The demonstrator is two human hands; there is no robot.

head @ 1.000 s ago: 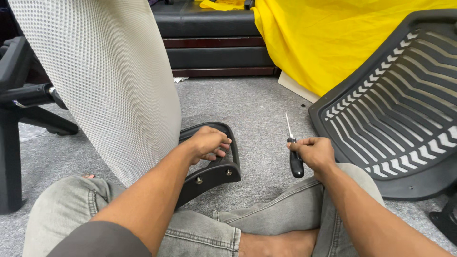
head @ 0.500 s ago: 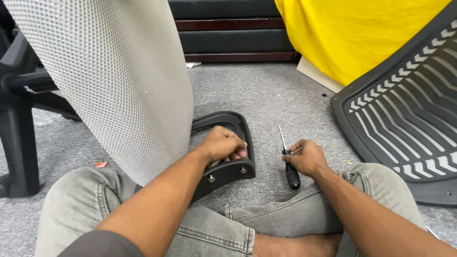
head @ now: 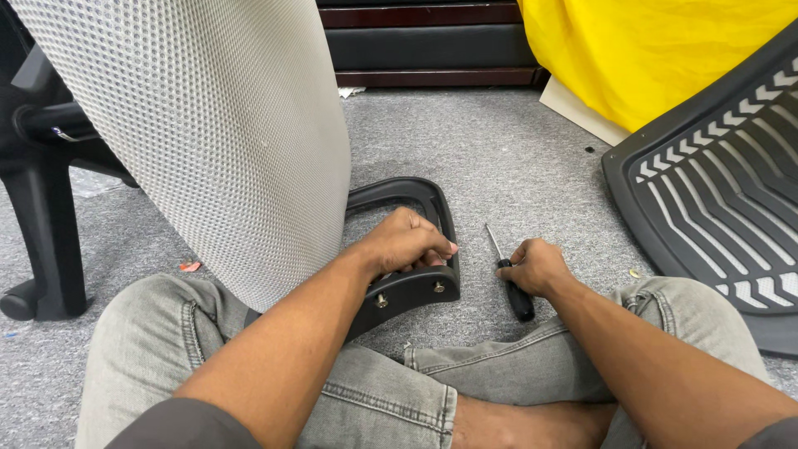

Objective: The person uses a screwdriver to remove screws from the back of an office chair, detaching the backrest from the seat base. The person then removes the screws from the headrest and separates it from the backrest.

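Seated cross-legged on grey carpet (head: 499,158), chair parts around. Left hand (head: 407,241) curled over the near bar of a black loop-shaped armrest bracket (head: 416,287), fingers wrapped closed on it; the bracket lies on the carpet against the foot of the grey mesh backrest (head: 216,133), two bolt heads showing on its near face. Right hand (head: 536,266) rests low on the carpet, fingers loosely closed about the screwdriver (head: 517,291) — black handle toward the knee, thin shaft pointing away; whether the tool is gripped firmly or merely lying under the hand, cannot tell. Black slatted seat shell (head: 715,191) lies to the right, yellow cloth (head: 665,50) behind it. Judged step: bracket steadied, tool at rest beside it — between fastening passes. The next move would call for lining the tip squarely on a bolt head while the left hand stops the bracket shifting.
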